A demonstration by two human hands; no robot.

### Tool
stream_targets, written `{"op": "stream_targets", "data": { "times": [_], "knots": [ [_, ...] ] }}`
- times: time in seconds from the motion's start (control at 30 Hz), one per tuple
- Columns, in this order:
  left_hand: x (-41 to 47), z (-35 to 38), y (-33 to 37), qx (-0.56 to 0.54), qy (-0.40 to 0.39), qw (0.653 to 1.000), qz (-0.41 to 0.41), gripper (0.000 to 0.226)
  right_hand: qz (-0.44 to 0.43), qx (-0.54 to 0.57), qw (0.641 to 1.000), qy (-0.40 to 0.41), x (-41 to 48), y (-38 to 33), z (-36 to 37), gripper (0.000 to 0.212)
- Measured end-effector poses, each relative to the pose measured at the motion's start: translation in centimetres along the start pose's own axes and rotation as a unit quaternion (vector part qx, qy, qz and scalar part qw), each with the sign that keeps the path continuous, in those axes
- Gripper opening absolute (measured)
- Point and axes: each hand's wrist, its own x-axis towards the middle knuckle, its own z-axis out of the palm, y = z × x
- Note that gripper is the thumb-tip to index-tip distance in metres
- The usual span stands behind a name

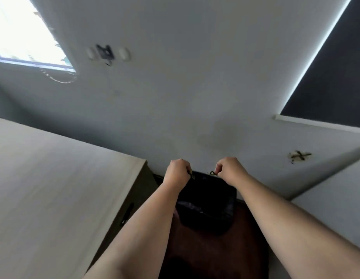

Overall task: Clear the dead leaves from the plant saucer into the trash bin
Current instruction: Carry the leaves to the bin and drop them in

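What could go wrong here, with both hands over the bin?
1. The left hand and right hand pinch small leaf bits near the far rim of the bin, close to the wall. Let go there and pieces may fall behind the bin instead of in.
2. The bits are thin and dry-looking; some could stick to the fingers or crumble, drifting onto the floor.

A pale wooden cabinet stands left, below a grey wall with a bright window.
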Motion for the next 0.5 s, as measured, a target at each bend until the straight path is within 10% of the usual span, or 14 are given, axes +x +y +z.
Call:
{"op": "stream_targets", "data": {
  "times": [0.5],
  "knots": [
    [14.0,14.4,-7.3,0.117,-0.182,0.976,0.016,0.035,0.129,0.041,0.989,-0.057,11.2,12.7,11.9,0.027]
  ]
}}
